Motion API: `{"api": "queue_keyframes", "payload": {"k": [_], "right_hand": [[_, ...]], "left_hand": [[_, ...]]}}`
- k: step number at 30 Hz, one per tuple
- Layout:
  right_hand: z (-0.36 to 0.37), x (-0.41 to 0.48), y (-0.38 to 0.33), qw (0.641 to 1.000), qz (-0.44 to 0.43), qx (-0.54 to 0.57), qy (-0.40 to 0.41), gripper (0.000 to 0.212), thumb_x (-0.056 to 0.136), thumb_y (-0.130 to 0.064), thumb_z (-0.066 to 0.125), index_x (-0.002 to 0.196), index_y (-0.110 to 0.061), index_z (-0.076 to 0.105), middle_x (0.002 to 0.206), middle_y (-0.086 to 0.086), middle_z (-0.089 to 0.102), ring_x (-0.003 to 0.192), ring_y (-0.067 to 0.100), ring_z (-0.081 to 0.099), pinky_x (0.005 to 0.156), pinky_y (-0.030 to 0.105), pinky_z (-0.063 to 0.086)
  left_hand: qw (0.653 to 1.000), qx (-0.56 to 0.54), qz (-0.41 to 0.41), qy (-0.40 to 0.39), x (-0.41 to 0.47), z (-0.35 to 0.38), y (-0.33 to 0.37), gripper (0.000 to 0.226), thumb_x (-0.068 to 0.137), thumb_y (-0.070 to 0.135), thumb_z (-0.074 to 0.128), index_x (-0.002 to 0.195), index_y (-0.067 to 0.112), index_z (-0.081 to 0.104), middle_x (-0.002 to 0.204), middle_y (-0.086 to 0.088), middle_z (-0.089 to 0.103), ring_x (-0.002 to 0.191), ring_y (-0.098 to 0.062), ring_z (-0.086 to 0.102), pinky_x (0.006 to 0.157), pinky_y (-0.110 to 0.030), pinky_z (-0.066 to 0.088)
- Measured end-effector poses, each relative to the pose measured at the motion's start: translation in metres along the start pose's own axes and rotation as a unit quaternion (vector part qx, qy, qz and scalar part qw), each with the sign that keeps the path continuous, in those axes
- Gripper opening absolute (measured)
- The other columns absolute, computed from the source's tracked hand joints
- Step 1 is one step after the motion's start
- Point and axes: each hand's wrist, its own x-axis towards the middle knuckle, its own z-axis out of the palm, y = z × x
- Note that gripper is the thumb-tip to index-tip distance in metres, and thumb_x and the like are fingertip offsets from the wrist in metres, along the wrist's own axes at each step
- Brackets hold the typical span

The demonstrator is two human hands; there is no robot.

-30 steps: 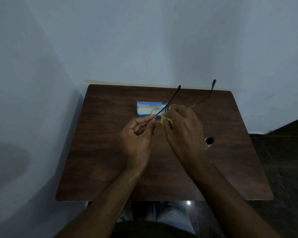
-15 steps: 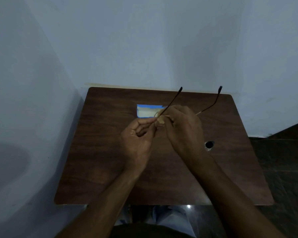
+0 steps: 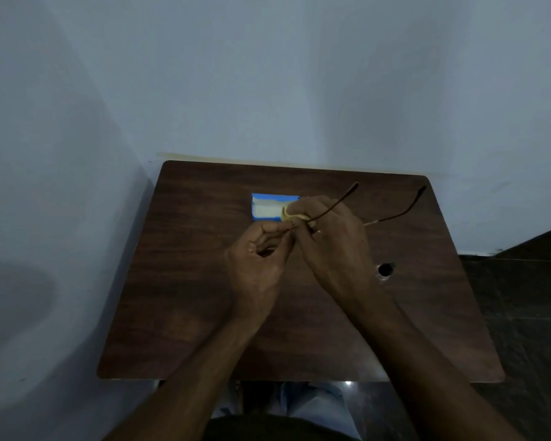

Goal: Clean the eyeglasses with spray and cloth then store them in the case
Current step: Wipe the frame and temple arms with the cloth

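Thin dark-framed eyeglasses (image 3: 392, 218) are held above the middle of the brown table (image 3: 178, 297), temples unfolded and pointing away toward the wall. My left hand (image 3: 258, 259) pinches the frame's left end. My right hand (image 3: 328, 237) presses a small yellow cloth (image 3: 289, 214) onto a lens; the lenses are mostly hidden by the fingers. Behind the hands an open blue case (image 3: 268, 207) with a pale lining lies on the table. A small dark spray bottle (image 3: 385, 269) lies to the right of my right wrist.
The table stands in a corner, with a pale wall (image 3: 268, 90) behind and another on the left. Dark floor (image 3: 522, 297) shows to the right. My knees show under the near table edge.
The glasses have turned, so both temple tips swung to the right and lower. My right hand shifted with the cloth over the lens. The case and bottle stayed put.
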Motion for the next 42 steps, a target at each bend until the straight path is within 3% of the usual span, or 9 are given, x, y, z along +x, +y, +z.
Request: {"api": "queue_keyframes", "payload": {"k": [6,9,13,20,23,28,32,38,42], "right_hand": [[-0.001,-0.002,0.005,0.999,0.011,-0.029,0.025,0.011,0.086,-0.011,0.077,0.095,-0.017,0.073,0.102,-0.003,0.072,0.092,0.021,0.066,0.076,0.033,0.051],[-0.003,-0.015,0.007,1.000,-0.001,0.017,0.003,0.009,0.088,-0.013,0.079,0.094,-0.016,0.074,0.100,-0.004,0.072,0.091,0.017,0.068,0.075,0.034,0.055],[-0.002,-0.016,0.018,0.997,-0.007,-0.072,0.015,0.005,0.092,-0.017,0.075,0.095,-0.014,0.071,0.101,0.000,0.069,0.089,0.021,0.063,0.071,0.042,0.053],[-0.001,-0.023,0.012,0.998,-0.032,-0.062,-0.003,0.004,0.093,-0.013,0.073,0.097,-0.013,0.071,0.104,0.000,0.067,0.090,0.019,0.063,0.072,0.034,0.052],[0.001,-0.014,0.010,0.994,-0.014,-0.101,0.029,0.005,0.091,-0.012,0.073,0.092,-0.011,0.068,0.104,0.003,0.068,0.090,0.025,0.062,0.071,0.039,0.050],[0.002,-0.001,0.002,0.998,0.013,0.063,0.021,0.011,0.089,-0.009,0.079,0.097,-0.016,0.075,0.098,-0.005,0.074,0.088,0.012,0.070,0.073,0.038,0.058],[0.000,0.010,0.007,0.997,0.043,0.021,0.052,0.009,0.091,-0.011,0.076,0.097,-0.017,0.072,0.101,-0.007,0.074,0.089,0.013,0.068,0.073,0.043,0.058],[0.001,0.015,0.003,0.994,0.028,0.100,-0.016,0.011,0.095,-0.011,0.074,0.103,-0.019,0.072,0.102,-0.011,0.074,0.097,0.013,0.070,0.080,0.044,0.058],[0.001,0.020,0.007,0.998,0.013,0.055,-0.022,0.024,0.095,-0.003,0.069,0.114,-0.014,0.077,0.110,0.000,0.073,0.099,0.012,0.068,0.084,0.035,0.057]], "left_hand": [[0.996,-0.062,-0.066,-0.003,0.000,0.005,-0.002,0.017,0.089,0.004,0.079,0.105,0.003,0.078,0.096,-0.006,0.082,0.091,-0.021,0.080,0.084,-0.043,0.065],[0.990,-0.104,-0.096,0.008,0.003,0.002,-0.002,0.017,0.089,0.000,0.078,0.105,0.001,0.078,0.097,-0.009,0.082,0.092,-0.024,0.080,0.082,-0.034,0.064],[0.986,-0.123,-0.116,-0.008,0.001,0.006,-0.002,0.017,0.089,0.001,0.077,0.106,0.001,0.078,0.098,-0.011,0.082,0.093,-0.026,0.080,0.080,-0.031,0.064],[0.980,-0.152,-0.123,0.019,0.003,0.003,0.000,0.016,0.090,-0.003,0.075,0.106,-0.003,0.076,0.093,-0.011,0.082,0.085,-0.023,0.080,0.075,-0.026,0.063],[0.987,-0.123,-0.099,0.015,0.002,0.004,0.000,0.017,0.090,-0.003,0.075,0.107,-0.002,0.076,0.094,-0.009,0.082,0.086,-0.020,0.080,0.076,-0.028,0.064],[1.000,-0.014,-0.012,-0.006,0.009,-0.011,-0.004,0.020,0.090,0.007,0.079,0.110,0.005,0.077,0.100,-0.004,0.081,0.093,-0.017,0.079,0.083,-0.044,0.065],[0.998,0.027,0.054,-0.027,0.008,-0.011,0.000,0.021,0.089,0.007,0.080,0.110,0.006,0.078,0.101,0.000,0.081,0.093,-0.011,0.078,0.084,-0.041,0.065],[0.992,0.065,0.103,-0.028,0.008,-0.018,-0.004,0.020,0.090,0.007,0.080,0.109,0.006,0.078,0.102,0.001,0.080,0.092,-0.008,0.077,0.081,-0.038,0.064],[0.991,0.070,0.114,-0.028,0.012,-0.018,-0.003,0.020,0.090,0.006,0.080,0.110,0.005,0.078,0.103,0.000,0.080,0.094,-0.006,0.077,0.083,-0.034,0.064]]}}
